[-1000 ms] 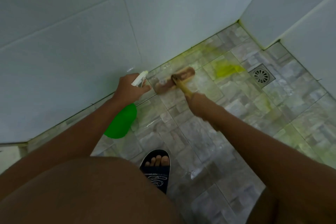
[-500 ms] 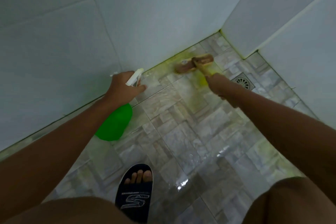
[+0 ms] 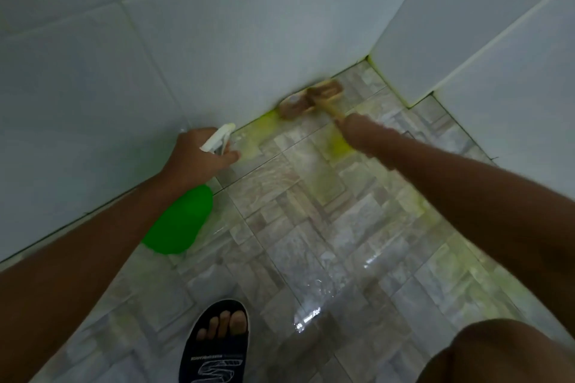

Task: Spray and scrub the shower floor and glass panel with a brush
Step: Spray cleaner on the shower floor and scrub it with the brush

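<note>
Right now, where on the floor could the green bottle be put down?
The wet floor tiles between the sandal and the right hand lie bare. Another bare patch runs along the wall, under the left hand and its green spray bottle. The corner is crowded by the brush.
</note>
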A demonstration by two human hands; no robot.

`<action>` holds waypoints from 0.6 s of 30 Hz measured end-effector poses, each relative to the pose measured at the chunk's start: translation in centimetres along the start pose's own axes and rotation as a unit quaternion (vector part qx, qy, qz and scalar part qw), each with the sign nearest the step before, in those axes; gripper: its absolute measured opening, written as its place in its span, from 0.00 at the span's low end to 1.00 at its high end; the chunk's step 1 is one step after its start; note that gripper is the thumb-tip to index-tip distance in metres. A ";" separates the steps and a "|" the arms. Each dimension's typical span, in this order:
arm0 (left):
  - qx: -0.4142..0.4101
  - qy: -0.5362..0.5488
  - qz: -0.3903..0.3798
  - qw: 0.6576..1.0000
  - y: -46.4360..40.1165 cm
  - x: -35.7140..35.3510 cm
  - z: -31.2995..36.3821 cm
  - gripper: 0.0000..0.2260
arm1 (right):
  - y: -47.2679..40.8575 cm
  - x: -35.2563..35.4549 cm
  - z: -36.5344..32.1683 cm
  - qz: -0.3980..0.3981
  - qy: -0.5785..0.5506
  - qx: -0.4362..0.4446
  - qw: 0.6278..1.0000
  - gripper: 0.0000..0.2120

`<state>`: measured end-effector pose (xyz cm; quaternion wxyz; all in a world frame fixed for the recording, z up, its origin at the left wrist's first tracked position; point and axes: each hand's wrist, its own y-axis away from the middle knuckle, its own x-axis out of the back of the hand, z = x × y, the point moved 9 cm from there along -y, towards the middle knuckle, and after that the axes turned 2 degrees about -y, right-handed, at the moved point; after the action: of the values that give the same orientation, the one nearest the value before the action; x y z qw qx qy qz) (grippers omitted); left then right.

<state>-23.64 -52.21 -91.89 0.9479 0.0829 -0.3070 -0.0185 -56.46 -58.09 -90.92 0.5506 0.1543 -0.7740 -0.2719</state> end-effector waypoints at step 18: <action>0.023 -0.049 0.022 0.998 -0.3 -0.2 0.4 0.21 | -2.5 3.6 5.7 0.053 -0.038 -0.100 0.993 0.28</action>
<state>-24.01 -52.53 -91.71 0.9298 0.0965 -0.3551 0.0057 -63.20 -60.62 -91.02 0.5467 0.0471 -0.7706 -0.3241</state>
